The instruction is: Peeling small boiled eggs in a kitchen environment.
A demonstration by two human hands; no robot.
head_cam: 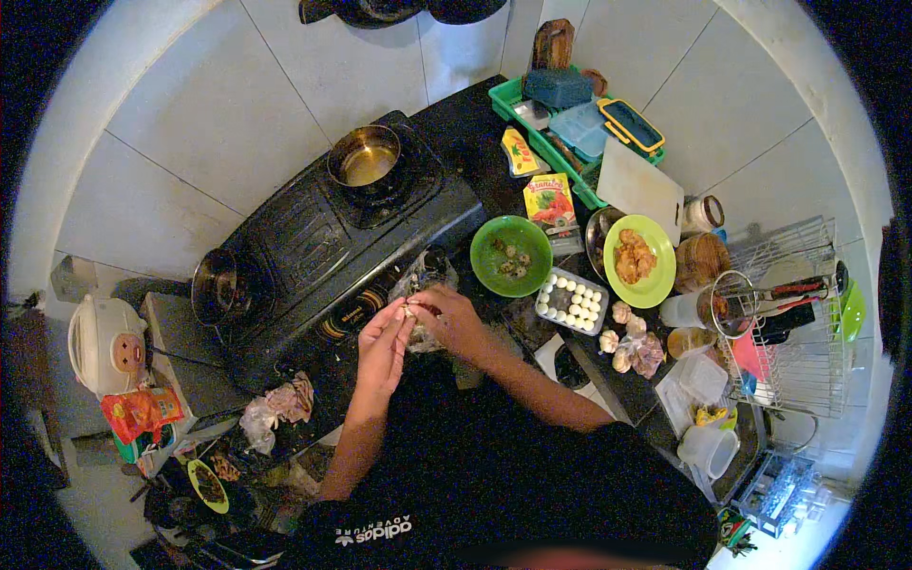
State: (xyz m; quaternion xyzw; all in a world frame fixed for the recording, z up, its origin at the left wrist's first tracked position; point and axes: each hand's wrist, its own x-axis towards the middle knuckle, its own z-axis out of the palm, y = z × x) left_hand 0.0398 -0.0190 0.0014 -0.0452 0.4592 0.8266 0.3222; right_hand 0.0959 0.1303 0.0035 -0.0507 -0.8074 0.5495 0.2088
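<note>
My left hand (383,342) and my right hand (450,319) meet at the fingertips in front of the stove. Between them they hold a small whitish thing (408,311), apparently a quail egg, mostly hidden by the fingers. Beneath the hands lies a crumpled clear plastic bag (432,269), its contents unclear. To the right of my right hand, a green bowl (491,279) holds several speckled quail eggs (514,265). Beside that bowl, a clear plastic tub (568,330) contains rows of smooth white peeled eggs (586,293).
A black gas stove (292,246) carries a pot with liquid (365,164) and a dark pan (221,285). Right are a lime plate of fried food (661,281), garlic bulbs (609,342), a cutting board (641,185) and a wire dish rack (805,385). A rice cooker (100,349) stands left.
</note>
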